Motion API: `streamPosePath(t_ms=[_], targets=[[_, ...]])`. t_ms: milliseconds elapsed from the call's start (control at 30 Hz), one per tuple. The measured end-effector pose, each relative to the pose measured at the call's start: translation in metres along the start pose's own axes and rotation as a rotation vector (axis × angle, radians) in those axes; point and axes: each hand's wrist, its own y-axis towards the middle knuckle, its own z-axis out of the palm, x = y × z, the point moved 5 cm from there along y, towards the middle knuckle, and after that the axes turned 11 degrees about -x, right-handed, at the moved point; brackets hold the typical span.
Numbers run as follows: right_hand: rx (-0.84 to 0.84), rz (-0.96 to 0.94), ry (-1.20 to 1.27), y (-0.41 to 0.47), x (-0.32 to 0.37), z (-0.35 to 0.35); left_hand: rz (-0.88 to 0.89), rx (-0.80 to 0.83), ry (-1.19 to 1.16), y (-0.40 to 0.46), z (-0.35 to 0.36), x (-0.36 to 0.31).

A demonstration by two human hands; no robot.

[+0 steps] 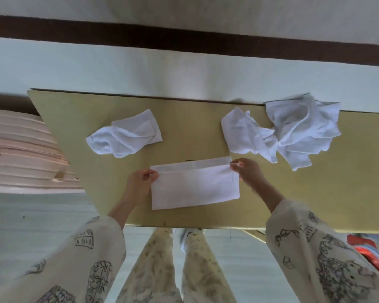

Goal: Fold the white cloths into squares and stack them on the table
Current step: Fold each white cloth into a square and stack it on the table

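Note:
A white cloth lies flat on the yellowish table, folded over into a long rectangle near the front edge. My left hand pinches its upper left corner. My right hand pinches the upper right corner of the folded layer. A strip of the lower layer shows along the far edge. A crumpled white cloth lies at the back left. A heap of crumpled white cloths sits at the back right.
A pale pink ribbed object stands left of the table. The table's far edge meets a light wall with a dark band. My legs show below the front edge. Something red lies on the floor at the right.

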Motion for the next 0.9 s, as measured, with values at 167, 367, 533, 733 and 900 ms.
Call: streamPosePath(t_ms=[167, 367, 533, 733, 900], targets=[[-0.075, 0.073, 0.036, 0.021, -0.003, 0.015, -0.064, -0.07, -0.038, 0.017, 0.008, 0.013], [-0.118, 0.061, -0.066, 0.032, -0.004, 0.025, -0.064, -0.068, 0.047, 0.028, 0.014, 0.011], [-0.127, 0.024, -0.139, 0.034, -0.002, 0.027, -0.002, -0.073, 0.16, 0.028, 0.018, 0.006], [-0.139, -0.033, -0.2, 0.034, -0.001, 0.029, 0.088, -0.104, 0.295, 0.026, 0.019, 0.001], [-0.146, -0.056, -0.223, 0.032, -0.001, 0.031, 0.093, -0.133, 0.378, 0.026, 0.021, -0.006]])
